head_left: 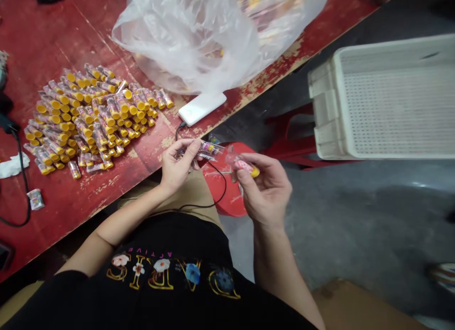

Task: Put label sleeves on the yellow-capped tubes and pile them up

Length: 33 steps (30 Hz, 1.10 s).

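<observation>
Scuffed tabletop (85, 24); clear tubes (245, 167) in hands (268, 190)

Place: looks to me like a small workshop or packing room
Table: a big red top (88, 24), its paint scuffed and worn through near the edge
Goods: dozens of small yellow-capped tubes (122, 107) heaped loose, all much alike
Bagging: a large clear plastic bag (199, 45) on the tabletop, more packets showing through
Crate: white plastic, perforated base (394, 102), the kind used for stock
Seating: plain red plastic stool (227, 202)
Ground: bare grey floor (373, 221), brown cardboard (355, 306) lying on it
</observation>
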Tool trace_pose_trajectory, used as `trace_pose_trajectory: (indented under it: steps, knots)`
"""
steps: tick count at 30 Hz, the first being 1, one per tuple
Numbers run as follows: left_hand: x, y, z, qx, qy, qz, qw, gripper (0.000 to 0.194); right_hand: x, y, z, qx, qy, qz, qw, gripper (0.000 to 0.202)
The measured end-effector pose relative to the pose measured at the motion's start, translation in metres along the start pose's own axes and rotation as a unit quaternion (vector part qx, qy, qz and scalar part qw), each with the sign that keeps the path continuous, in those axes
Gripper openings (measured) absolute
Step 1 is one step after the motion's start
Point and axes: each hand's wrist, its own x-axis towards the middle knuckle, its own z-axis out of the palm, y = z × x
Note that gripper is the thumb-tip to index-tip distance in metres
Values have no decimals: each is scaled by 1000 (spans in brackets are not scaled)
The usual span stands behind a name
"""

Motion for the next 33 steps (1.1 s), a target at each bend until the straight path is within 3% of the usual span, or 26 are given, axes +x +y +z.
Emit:
trace_pose_trajectory:
  steps: [4,9,14,16,20,24,26,30,33]
  knots:
    - [-2,-4,-5,-9,-2,-12,1000,43,-2,-3,1,-62,11,-43,997,27]
    - [-4,-3,-6,-25,-9,-36,999,43,3,-2,5,-96,-34,-93,990,31]
    - [-7,2,-3,-26,-71,-75,994,45,-2,-6,3,-169,-20,-111,979,36]
    - [-8,3,-4,-26,-81,-82,993,50,-6,-10,1,-190,-52,-95,976,41]
    - [-7,3,-9,-36,-88,-100,990,68,-10,-13,2,-127,-145,-63,979,51]
    - [-8,11,-17,-13,-155,-98,983,69,-7,-11,11,-71,-103,-67,990,63]
    - [-10,18,-20,6,-179,-87,980,68,-4,-12,15,-87,-87,-82,989,54]
    - [-14,29,-27,7,-179,-85,980,69,-2,-22,21,-121,-127,-112,978,42]
    - [-17,30,-32,-4,-191,-95,977,70,-4,-27,29,-131,-91,-118,980,36]
